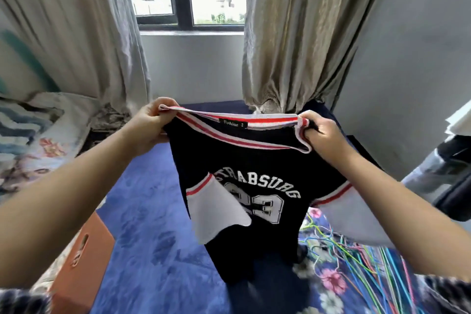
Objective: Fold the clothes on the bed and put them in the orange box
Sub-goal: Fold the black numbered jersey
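I hold a black T-shirt (252,168) up in the air over the bed. It has a red-and-white striped collar, white sleeves and white lettering with the number 23. My left hand (149,125) grips the left end of the collar and shoulder. My right hand (322,132) grips the right end. The shirt hangs straight down, and its hem reaches the blue bed cover (153,211). The orange box (82,257) stands at the lower left beside the bed, partly hidden under my left forearm.
Coloured wire hangers (377,262) lie on a floral sheet at the lower right. Dark clothing (448,186) is piled at the right edge. Patterned bedding (33,140) lies at the left. Beige curtains (300,33) and a window stand ahead.
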`<state>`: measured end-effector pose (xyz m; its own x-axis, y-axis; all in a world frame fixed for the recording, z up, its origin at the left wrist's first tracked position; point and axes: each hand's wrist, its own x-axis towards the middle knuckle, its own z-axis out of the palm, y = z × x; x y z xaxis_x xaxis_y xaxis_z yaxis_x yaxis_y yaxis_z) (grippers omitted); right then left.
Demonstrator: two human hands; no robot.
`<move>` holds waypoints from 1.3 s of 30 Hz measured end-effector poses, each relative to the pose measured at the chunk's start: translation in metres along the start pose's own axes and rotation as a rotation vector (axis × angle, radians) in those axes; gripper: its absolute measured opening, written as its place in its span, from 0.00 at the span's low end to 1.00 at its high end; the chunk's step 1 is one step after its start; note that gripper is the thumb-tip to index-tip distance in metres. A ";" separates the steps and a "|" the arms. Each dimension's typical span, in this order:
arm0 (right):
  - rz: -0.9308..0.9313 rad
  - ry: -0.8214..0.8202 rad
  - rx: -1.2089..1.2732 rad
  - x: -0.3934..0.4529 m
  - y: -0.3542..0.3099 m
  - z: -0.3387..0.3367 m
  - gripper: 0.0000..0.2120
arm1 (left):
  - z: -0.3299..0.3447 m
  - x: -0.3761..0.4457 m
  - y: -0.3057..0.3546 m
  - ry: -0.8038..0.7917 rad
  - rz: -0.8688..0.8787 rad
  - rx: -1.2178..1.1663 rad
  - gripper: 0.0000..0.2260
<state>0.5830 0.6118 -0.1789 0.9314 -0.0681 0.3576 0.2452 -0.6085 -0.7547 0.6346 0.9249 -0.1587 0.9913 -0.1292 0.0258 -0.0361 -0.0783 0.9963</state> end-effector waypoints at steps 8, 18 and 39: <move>-0.493 -0.027 -0.478 0.007 -0.038 -0.045 0.22 | -0.006 0.004 0.031 0.070 0.396 0.504 0.07; -0.126 0.131 -0.388 -0.020 -0.059 -0.057 0.11 | -0.043 -0.029 0.072 -0.163 0.589 1.025 0.10; 0.433 -0.753 -0.052 -0.136 -0.080 -0.089 0.04 | -0.028 -0.247 0.059 -0.102 -0.082 1.368 0.17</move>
<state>0.4122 0.5991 -0.1182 0.8744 0.2282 -0.4282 -0.1672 -0.6866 -0.7075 0.3916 0.9797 -0.1037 0.9851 -0.1439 -0.0943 -0.1324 -0.9841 0.1187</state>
